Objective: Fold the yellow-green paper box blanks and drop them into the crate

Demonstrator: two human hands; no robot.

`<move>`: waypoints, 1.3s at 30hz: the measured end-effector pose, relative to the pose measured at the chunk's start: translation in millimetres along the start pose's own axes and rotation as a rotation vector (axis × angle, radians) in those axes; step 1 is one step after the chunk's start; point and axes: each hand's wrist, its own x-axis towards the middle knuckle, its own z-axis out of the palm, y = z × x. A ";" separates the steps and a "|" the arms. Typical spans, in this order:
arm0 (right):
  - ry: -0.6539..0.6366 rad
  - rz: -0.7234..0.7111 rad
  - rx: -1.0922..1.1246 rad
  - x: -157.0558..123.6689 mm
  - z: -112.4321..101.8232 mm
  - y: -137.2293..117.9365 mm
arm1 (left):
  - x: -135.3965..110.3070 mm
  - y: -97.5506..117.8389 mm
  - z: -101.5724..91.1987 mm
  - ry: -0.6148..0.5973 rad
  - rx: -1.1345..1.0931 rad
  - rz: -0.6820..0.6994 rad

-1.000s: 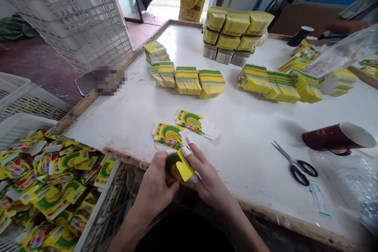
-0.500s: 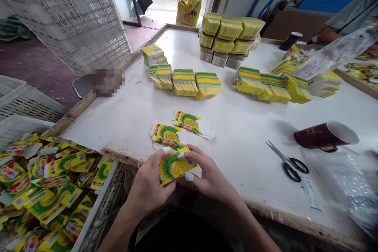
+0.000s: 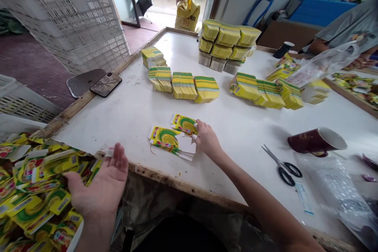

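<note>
My left hand (image 3: 102, 183) is palm up with its fingers stretched out, above the front edge of a crate heaped with small yellow cartons (image 3: 63, 197); nothing lies in it. Over the white table, my right hand (image 3: 208, 138) closes its fingertips on the right end of an unfolded yellow-and-green carton (image 3: 183, 123). Its fingers hide that end. Just in front of it lies another flat carton (image 3: 165, 138) with white flaps spread to the right. White tape wraps some of my right fingertips.
Bundled cartons stand in rows (image 3: 183, 85) and in a taller stack (image 3: 221, 51) on the table (image 3: 118, 122). To the right are scissors (image 3: 282, 165), a dark mug (image 3: 307, 141) and a clear plastic bag (image 3: 339, 189). A phone (image 3: 106, 84) rests at the left edge. Another person's arm (image 3: 321, 43) is far right.
My hands have parted, and the carton they held is out of them. The left has swung left over the crate and opened; the right has reached forward to the far flat carton.
</note>
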 end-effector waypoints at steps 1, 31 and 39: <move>0.013 -0.001 -0.008 1.5 6.9 1.5 | 0.3 -4.6 -2.0 0.001 -0.019 -0.052; -0.228 -0.065 0.825 -57.0 8.3 -78.7 | -18.5 -100.1 38.6 -0.346 0.441 0.291; 0.045 -0.445 0.231 -47.8 -28.8 -54.5 | -4.9 -59.2 24.1 -0.498 0.613 0.263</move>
